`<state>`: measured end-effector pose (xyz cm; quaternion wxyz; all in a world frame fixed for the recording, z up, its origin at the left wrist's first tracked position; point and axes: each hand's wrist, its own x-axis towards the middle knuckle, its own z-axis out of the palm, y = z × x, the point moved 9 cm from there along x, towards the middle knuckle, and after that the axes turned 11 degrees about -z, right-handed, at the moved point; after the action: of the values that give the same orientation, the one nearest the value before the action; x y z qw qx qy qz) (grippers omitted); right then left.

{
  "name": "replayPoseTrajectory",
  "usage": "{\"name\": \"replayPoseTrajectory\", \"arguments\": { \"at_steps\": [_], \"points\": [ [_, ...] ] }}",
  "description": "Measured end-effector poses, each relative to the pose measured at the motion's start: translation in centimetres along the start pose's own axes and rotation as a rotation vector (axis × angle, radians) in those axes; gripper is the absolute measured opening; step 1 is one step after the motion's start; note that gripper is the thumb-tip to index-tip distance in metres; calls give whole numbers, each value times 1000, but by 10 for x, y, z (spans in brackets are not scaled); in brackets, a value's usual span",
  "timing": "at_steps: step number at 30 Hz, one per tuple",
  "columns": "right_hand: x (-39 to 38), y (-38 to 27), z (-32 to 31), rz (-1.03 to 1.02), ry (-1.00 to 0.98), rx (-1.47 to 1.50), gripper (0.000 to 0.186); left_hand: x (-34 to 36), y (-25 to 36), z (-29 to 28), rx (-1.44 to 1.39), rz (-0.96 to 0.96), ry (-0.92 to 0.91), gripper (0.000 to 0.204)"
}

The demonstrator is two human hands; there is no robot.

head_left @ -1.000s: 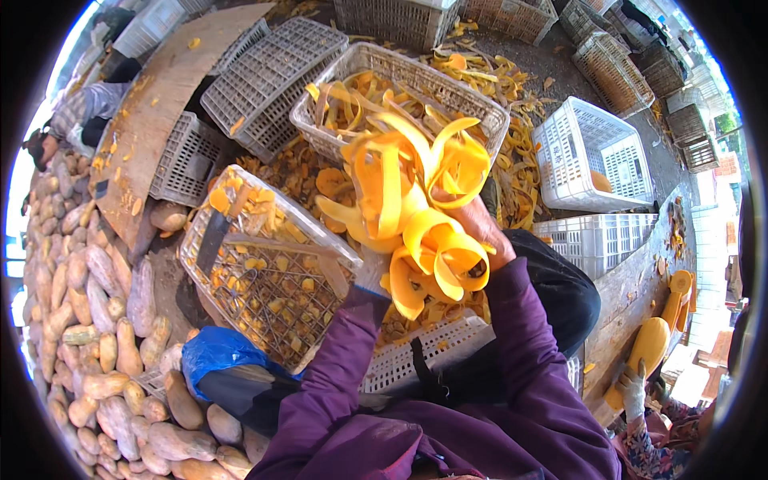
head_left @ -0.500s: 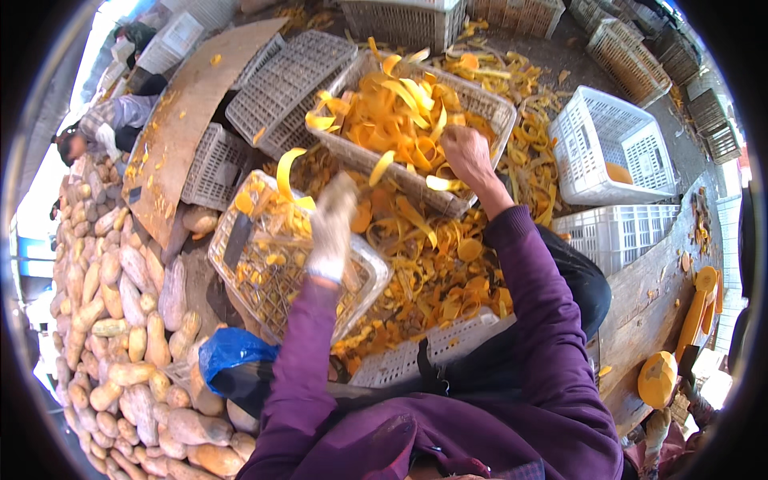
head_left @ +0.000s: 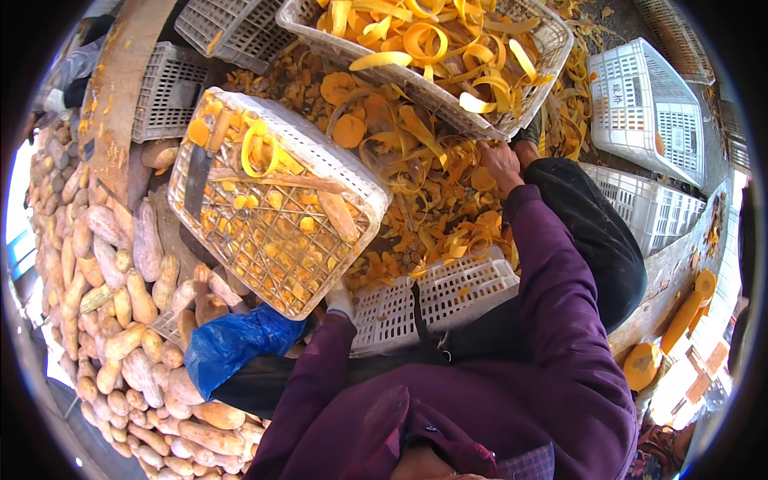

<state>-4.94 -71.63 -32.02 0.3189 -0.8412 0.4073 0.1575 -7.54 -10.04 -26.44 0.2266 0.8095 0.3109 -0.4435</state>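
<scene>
My right hand [head_left: 500,162] is at the bottom corner of the upper crate [head_left: 552,68], which is heaped with orange peel strips; whether its fingers grip it I cannot tell. My left hand [head_left: 336,301], in a pale glove, is low beside the tilted grid-topped crate [head_left: 356,234], its fingers mostly hidden. On that crate lie a broad dark knife [head_left: 198,176] with a wooden handle, wooden strips [head_left: 272,182] and orange scraps. Peels and round slices [head_left: 350,130] cover the space between the two crates. A perforated white crate [head_left: 388,312] lies against my legs.
Squash [head_left: 144,248] are piled at the left beside a board [head_left: 120,72] and a blue bag [head_left: 228,348]. More crates [head_left: 640,96] stand around. At the right, peeled squash [head_left: 644,364] rest on a plank. Parts of other people [head_left: 664,448] show at both sides.
The bundle of peels left my hands into the upper crate. My hands then moved apart: the left down toward my leg, the right to the crate's lower corner. The view has shifted.
</scene>
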Motion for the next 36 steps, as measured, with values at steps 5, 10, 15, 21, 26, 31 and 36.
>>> {"name": "replayPoseTrajectory", "arguments": {
  "at_steps": [5, 10, 15, 21, 26, 31, 36],
  "points": [
    [28, 10, 89, -514, -79, -442, 31, 28, 62, 92, 114, 252, -191, 70],
    [-38, -49, 123, -302, 202, -197, 47, -34, 220, 184, -1048, -242, -638, 65],
    [-70, -220, 80, -416, -382, -181, 32, -4, 249, 186, -1231, -156, -709, 63],
    [3, -422, 55, -1043, -129, -281, 36, 11, 171, 184, -956, -100, -691, 53],
    [107, -457, 141, -994, -100, -204, 51, 10, 134, 179, -867, -11, -607, 55],
    [81, -453, 146, -1008, -248, -819, 59, 16, 116, 181, -861, 44, -551, 57],
    [69, -362, 140, -1002, -303, -678, 68, 35, 117, 168, -944, 77, -532, 59]
  ]
}}
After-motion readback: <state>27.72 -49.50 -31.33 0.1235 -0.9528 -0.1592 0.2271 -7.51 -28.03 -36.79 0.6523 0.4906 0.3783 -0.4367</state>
